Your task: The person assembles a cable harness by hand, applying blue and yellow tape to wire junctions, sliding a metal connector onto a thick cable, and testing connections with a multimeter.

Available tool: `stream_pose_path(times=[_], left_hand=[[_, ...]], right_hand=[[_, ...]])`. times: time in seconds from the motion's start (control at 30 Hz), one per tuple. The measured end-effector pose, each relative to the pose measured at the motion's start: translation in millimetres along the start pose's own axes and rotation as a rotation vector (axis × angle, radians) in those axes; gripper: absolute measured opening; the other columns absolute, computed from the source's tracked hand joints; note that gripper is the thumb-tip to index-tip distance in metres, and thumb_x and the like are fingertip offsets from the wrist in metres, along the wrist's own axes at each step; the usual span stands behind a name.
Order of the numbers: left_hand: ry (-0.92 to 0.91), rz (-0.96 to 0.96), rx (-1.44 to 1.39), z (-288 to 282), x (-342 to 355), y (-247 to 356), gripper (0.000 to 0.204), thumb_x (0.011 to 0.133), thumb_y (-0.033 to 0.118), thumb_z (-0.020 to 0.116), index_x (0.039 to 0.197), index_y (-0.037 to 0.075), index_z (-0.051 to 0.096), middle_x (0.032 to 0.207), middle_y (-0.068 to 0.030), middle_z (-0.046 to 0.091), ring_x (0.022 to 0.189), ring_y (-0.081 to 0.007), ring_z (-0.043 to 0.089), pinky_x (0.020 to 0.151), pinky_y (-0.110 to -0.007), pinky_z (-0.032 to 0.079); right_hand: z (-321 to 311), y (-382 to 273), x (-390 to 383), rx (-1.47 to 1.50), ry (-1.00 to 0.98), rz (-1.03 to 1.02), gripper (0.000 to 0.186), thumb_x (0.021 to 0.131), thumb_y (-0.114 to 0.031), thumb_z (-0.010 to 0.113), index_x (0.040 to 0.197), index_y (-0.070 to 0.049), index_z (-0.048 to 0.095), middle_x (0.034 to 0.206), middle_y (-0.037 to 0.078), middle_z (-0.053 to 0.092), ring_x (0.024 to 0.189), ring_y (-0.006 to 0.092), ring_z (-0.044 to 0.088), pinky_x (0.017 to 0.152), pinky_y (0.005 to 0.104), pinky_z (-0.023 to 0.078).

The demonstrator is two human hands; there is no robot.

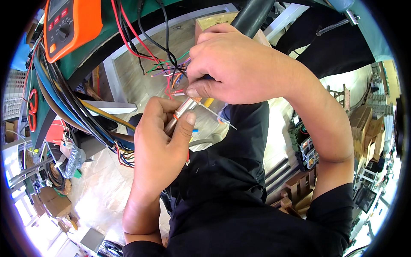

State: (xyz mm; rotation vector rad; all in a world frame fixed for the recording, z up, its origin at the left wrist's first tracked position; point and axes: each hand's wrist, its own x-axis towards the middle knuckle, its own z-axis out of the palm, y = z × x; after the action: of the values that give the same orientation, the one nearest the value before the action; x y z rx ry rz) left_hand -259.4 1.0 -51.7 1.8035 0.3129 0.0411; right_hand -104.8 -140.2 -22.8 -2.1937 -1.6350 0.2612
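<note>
My left hand (158,139) is closed round a slim, shiny metal tube (185,107) with an orange ring on it, its thumb lying along the side. At the tube's upper end, my right hand (233,62) pinches with thumb and forefinger beside a bit of copper-coloured strands (197,99). What lies under its curled fingers is hidden. A thin pale strip (216,115), like a cable tie, sticks out from that end down to the right. Just beyond my hands fans a spray of thin coloured wires (165,68), partly behind the right hand.
An orange multimeter (70,34) rests on the green-topped table at upper left, with red-handled scissors (32,109) by its edge. A thick cable bundle (70,105) hangs past my left hand. A black pipe (254,16) rises behind my right hand. An open toolbox (305,145) stands at right.
</note>
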Motion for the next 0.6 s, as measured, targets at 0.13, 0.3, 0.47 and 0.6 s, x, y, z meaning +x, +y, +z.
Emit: stream_pose_path(times=[0.13,0.3,0.47,0.6], left_hand=[[0.003,-0.093,-0.133,-1,1,4,0.026,0.099,0.022,0.057,0.100,-0.003,0.057,0.068,-0.0015,0.055,0.059,-0.0048,0.046,0.052,-0.022,0.037],[-0.213,-0.311,-0.177,-17,7,-2,0.043,0.101,0.037,0.049,0.093,-0.004,0.062,0.062,0.0009,0.051,0.053,-0.0047,0.042,0.050,-0.022,0.034],[-0.165,-0.266,-0.179,-11,5,-4,0.035,0.099,0.032,0.055,0.091,-0.002,0.058,0.064,0.0016,0.050,0.056,-0.0037,0.040,0.050,-0.022,0.032],[-0.052,-0.165,-0.065,-3,1,-4,0.025,0.095,0.021,0.063,0.092,-0.001,0.054,0.068,0.0007,0.051,0.060,-0.0033,0.041,0.052,-0.022,0.033]], right_hand=[[1,1,0,-0.011,0.005,-0.002,0.024,0.084,-0.024,0.061,0.072,-0.005,0.070,0.065,0.014,0.062,0.078,0.0319,0.062,0.088,0.0414,0.039],[3,2,0,-0.018,0.014,-0.010,0.024,0.084,-0.024,0.062,0.071,-0.005,0.069,0.065,0.014,0.062,0.077,0.0320,0.062,0.088,0.0416,0.040],[4,2,0,-0.018,0.024,-0.010,0.025,0.083,-0.025,0.063,0.071,-0.004,0.069,0.063,0.014,0.061,0.075,0.0321,0.062,0.087,0.0415,0.040],[4,3,-1,-0.007,0.033,-0.020,0.025,0.083,-0.024,0.063,0.070,-0.003,0.068,0.062,0.013,0.060,0.073,0.0324,0.061,0.087,0.0415,0.041]])
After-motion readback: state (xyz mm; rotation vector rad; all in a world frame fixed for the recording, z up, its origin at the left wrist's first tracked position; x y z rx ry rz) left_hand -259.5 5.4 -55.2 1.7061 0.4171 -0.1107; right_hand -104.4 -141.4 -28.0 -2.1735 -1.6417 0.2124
